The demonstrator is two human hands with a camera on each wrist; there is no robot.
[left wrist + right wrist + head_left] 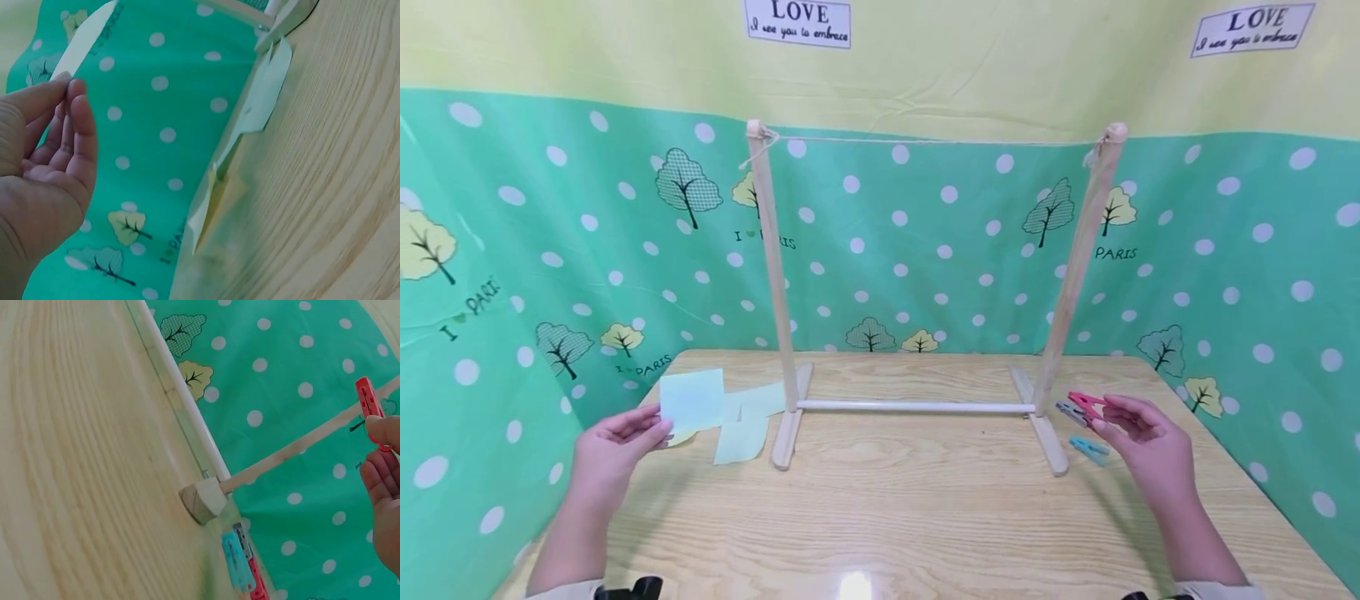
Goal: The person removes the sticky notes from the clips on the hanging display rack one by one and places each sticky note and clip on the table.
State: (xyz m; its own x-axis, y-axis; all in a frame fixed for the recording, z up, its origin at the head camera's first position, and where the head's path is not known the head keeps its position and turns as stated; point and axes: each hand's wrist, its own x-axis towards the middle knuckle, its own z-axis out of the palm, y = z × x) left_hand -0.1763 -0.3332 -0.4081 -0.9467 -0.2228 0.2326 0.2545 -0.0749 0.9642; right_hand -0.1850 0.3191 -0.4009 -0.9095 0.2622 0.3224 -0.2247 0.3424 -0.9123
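My left hand [613, 450] pinches a pale blue paper square [691, 400] by its edge, raised over the table's left side. Under and beside it lie more paper squares [741, 442], pale blue-green, plus a yellowish one [215, 200] partly hidden. On the right, thumb and fingers of my right hand [1152, 450] hold a red clothespin [368, 397] above the table. Below that hand, a light blue clothespin [237, 561], a grey clothespin [242, 540] and another red clothespin [257, 584] lie close together on the table.
A wooden frame stands mid-table, with a left post [777, 275], a right post [1078, 275] and a white bottom rod [917, 407]. A thin string [925, 141] is tied between the post tops. Behind the wooden table [910, 500] hangs a green dotted curtain [917, 292].
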